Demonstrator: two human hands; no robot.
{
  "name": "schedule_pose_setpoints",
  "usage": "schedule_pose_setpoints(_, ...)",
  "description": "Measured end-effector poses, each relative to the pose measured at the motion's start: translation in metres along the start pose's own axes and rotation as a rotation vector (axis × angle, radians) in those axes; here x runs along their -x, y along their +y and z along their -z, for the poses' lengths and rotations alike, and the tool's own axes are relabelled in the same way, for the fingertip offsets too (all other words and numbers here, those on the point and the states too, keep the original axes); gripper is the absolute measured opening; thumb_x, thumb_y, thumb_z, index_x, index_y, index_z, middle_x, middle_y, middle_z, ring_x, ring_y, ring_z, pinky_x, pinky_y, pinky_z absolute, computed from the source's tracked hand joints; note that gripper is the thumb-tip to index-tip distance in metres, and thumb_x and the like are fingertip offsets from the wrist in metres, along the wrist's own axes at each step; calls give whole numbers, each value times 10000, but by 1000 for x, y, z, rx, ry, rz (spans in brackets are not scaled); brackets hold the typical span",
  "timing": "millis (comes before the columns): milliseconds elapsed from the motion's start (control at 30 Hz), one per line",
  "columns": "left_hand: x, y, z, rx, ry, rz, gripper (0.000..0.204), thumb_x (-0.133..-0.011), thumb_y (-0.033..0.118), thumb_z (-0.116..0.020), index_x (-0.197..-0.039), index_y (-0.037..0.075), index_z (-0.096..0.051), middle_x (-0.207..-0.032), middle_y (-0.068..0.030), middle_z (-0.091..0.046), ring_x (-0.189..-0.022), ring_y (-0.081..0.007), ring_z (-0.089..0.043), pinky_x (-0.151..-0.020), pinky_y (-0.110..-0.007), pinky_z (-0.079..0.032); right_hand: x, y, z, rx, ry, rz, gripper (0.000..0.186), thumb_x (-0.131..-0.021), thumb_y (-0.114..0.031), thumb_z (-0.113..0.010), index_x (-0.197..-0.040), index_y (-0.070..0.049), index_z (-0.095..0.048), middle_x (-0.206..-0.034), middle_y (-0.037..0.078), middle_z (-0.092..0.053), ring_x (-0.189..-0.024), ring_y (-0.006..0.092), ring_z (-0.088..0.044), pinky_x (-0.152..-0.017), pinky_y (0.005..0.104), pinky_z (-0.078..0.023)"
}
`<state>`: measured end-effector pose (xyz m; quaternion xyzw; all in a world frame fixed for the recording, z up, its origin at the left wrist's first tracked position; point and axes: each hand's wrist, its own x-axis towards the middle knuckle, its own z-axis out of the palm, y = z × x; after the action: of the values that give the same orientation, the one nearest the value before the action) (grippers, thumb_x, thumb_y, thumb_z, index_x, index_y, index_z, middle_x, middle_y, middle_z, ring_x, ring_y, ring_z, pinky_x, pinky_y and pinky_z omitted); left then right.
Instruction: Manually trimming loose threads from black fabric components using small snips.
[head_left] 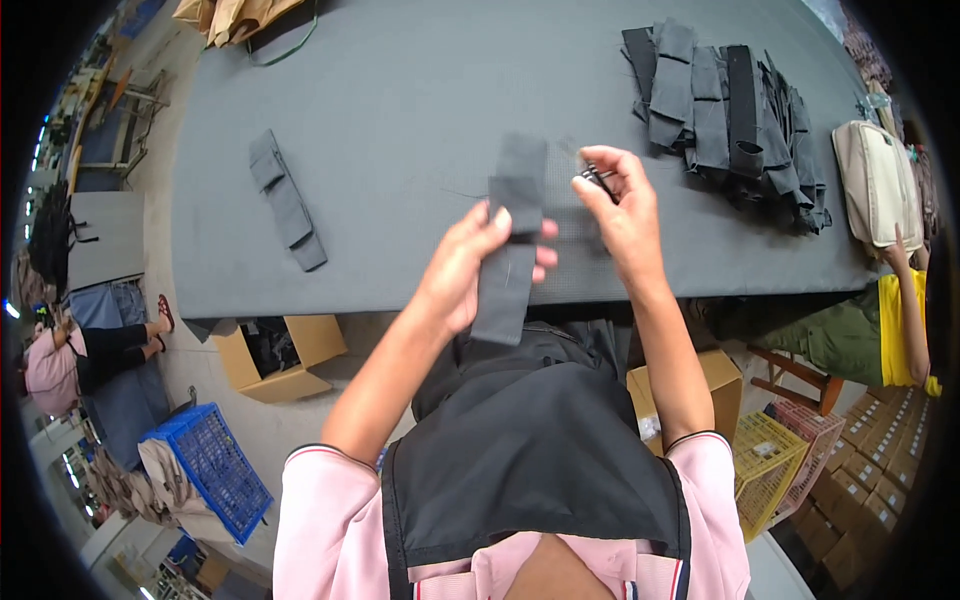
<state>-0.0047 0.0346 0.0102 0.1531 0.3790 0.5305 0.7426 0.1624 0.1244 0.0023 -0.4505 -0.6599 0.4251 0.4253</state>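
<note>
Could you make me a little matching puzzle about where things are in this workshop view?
Things:
1. Small dark tool
2. Blue crate
3. Lone grey strip
4. Heap of strips

Places:
A. On the left part of the table
B. On the right part of the table
C. In the person's right hand
D. Off the table, lower left of the picture

Pairs: 1-C, 2-D, 3-A, 4-B

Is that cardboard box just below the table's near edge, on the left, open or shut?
Open: the cardboard box has its flaps spread outward, and dark material shows inside.
</note>
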Motion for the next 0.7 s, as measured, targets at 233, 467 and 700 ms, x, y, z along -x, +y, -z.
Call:
schedule_pose_setpoints(233,-17,25,9,102,66,-116,371,-984,313,-362,-1241,45,-364,-1207,-179,-523,-1020,-281,-582,-819,-447,-540,55,-20,-1,-88,-150,-130,264,-727,-9,-696,-969,-26,-593,-825,-7,-453,-671,59,-422,-595,198,-397)
schedule_pose_setpoints(467,-26,18,5,202,103,-115,345,-979,321,-377,-1168,34,-397,-1149,-189,-548,-967,-255,-601,-755,-419,-563,75,-28,-10,100,-196,-44,274,-694,-54,-720,-931,-25,-585,-781,78,-478,-643,192,-505,-595,276,-444)
schedule_pose_setpoints(700,-24,18,7,263,190,-152,328,-980,311,-378,-1144,28,-411,-1126,-182,-556,-942,-248,-607,-745,-419,-569,77,-43,-6,327,-209,199,237,-687,-101,-731,-883,-46,-610,-741,59,-498,-543,196,-521,-510,307,-421)
